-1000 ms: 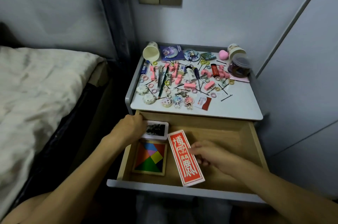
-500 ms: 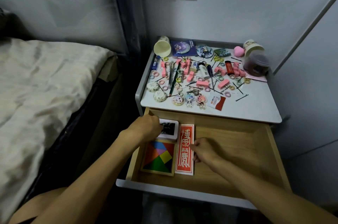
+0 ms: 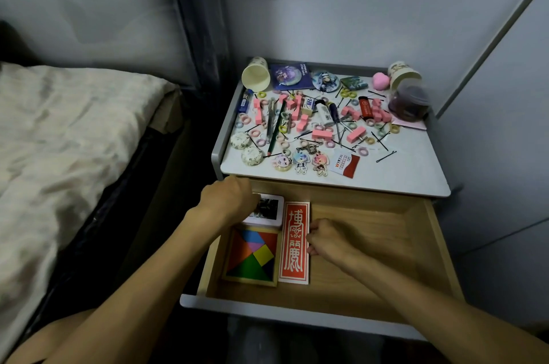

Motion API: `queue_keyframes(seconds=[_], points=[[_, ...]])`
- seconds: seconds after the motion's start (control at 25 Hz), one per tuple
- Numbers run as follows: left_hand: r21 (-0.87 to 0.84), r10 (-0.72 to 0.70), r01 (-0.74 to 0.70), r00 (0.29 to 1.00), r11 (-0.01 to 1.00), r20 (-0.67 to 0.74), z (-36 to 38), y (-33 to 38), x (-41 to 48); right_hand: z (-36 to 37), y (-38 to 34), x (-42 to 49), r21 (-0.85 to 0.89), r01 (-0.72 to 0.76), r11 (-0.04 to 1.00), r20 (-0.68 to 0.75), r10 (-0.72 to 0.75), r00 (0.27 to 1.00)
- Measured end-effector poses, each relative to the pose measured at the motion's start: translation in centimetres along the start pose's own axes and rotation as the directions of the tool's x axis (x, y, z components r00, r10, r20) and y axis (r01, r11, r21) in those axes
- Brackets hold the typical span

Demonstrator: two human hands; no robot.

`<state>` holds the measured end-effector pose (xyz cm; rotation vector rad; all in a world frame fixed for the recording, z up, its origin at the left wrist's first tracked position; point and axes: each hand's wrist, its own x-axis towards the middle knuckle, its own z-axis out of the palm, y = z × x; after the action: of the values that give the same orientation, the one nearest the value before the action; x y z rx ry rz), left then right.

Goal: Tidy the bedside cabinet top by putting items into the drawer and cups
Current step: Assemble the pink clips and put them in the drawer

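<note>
Right hand (image 3: 325, 240), fingers curled against the red card (image 3: 294, 241), grip unclear, has squared it from askew to flush beside the tangram (image 3: 252, 256) in the drawer (image 3: 297, 308). Left hand (image 3: 228, 200) rests on the white box (image 3: 269, 210), grasp hidden. The cabinet top (image 3: 401, 176) beyond remains cluttered.

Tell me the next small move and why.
Probably let the right hand release the red card: it lies straight beside the tangram puzzle in the drawer, while the cabinet top is crowded with items.
</note>
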<state>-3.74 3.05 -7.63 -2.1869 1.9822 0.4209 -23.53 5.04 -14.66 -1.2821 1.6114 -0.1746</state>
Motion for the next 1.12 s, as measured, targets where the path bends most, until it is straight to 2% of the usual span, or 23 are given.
queue_keyframes(seconds=[0.24,0.52,0.76,0.96,1.04,1.12], points=[[-0.061,0.053,-0.067,0.976,0.996,-0.212,-0.8,0.8,0.3,-2.2,-1.0,-1.3,-0.071,0.109,0.992,0.009,-0.109,0.994],[-0.264,0.072,-0.198,0.905,0.944,-0.420,-2.6,3.1,1.0,-6.5,-5.2,-2.3,-0.217,0.348,0.912,-0.017,-0.360,0.933],[-0.458,0.032,-0.293,0.868,0.839,-0.496,-3.9,2.7,2.5,-11.7,-8.1,0.4,-0.216,0.444,0.870,-0.238,-0.488,0.840],[-0.410,-0.007,-0.266,0.832,0.872,-0.555,-5.7,1.9,4.2,-12.5,-11.6,4.4,-0.387,0.543,0.745,-0.279,-0.656,0.701],[-0.372,-0.013,-0.220,0.846,0.902,-0.533,-6.9,1.9,6.5,-12.7,-13.5,6.4,-0.460,0.546,0.700,-0.298,-0.702,0.648],[-0.294,-0.013,-0.143,0.883,0.945,-0.469,-7.5,2.5,9.5,-12.8,-14.8,8.7,-0.526,0.512,0.679,-0.291,-0.710,0.642]])
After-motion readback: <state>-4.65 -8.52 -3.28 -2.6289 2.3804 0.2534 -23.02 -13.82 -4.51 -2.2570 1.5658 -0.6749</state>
